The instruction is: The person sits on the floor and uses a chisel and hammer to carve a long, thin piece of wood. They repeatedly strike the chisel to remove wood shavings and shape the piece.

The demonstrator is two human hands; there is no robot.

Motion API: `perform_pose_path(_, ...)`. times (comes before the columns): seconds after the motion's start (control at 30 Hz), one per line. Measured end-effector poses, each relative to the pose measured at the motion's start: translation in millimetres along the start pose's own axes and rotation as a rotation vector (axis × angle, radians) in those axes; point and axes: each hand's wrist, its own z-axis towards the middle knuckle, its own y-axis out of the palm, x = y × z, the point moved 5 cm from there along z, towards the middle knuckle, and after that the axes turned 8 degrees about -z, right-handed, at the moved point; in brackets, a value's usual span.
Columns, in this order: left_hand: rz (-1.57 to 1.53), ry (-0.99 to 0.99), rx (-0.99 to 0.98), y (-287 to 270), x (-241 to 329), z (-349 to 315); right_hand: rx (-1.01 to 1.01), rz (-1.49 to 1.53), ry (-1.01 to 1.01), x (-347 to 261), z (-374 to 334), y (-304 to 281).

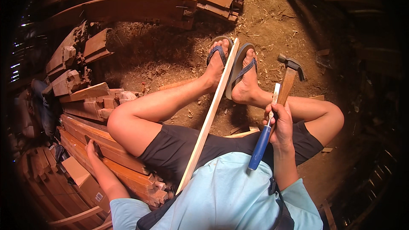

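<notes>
Head – R grip (280,124): hammer (287,81), chisel (260,147); box (90,188) – conts. hidden

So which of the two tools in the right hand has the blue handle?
The chisel: its handle is blue, whereas the claw hammer gripped with it in the right hand has a brown wooden one.

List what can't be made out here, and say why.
All in the head view:
Part of the handle of the hammer: hidden by the right hand and chisel.
Dark thing at the left hand: too small and shaded to identify.
Part of the left foot: behind the wooden strip.
</notes>
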Motion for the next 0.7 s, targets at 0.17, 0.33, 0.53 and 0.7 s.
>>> perform_pose_path(0.17, 0.023, 0.007, 0.006, 0, -1, -1, -0.008, -0.014, 0.008, 2, 0, 1)
perform_pose_path(0.33, 0.046, 0.016, 0.016, 3, -1, -1, -0.009, -0.015, 0.011, 2, 0, 0)
perform_pose_path(0.53, 0.109, 0.054, 0.049, -2, -1, 0, -0.004, -0.015, 0.007, 1, -1, 2)
perform_pose_path(0.7, 0.175, 0.124, 0.137, -6, 27, -19, -0.029, -0.024, -0.014, -1, 0, 1)
